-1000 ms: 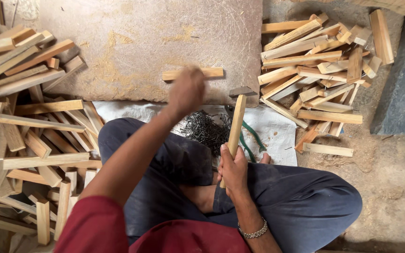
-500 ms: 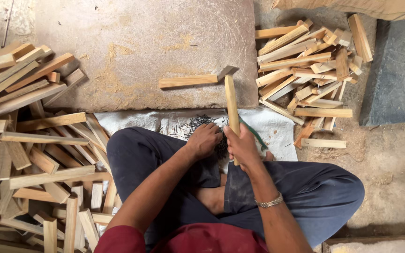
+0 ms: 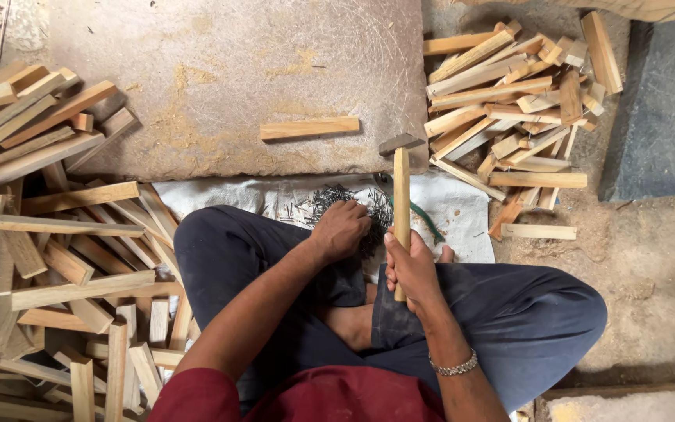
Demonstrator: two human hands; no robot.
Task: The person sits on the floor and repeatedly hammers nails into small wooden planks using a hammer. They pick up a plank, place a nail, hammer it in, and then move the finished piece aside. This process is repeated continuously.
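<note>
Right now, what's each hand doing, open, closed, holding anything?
Left hand: curled down onto the nail pile; grip hidden, cannot be told.
Right hand: closed on the hammer handle.

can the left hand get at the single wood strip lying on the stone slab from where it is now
Probably yes: the left hand rests on the nail pile, and only bare slab lies between it and the wood strip.

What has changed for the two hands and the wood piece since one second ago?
The left hand let go of the wood piece on the stone slab and drew back to the nail pile. The right hand still grips the hammer; the wood piles stayed.
</note>
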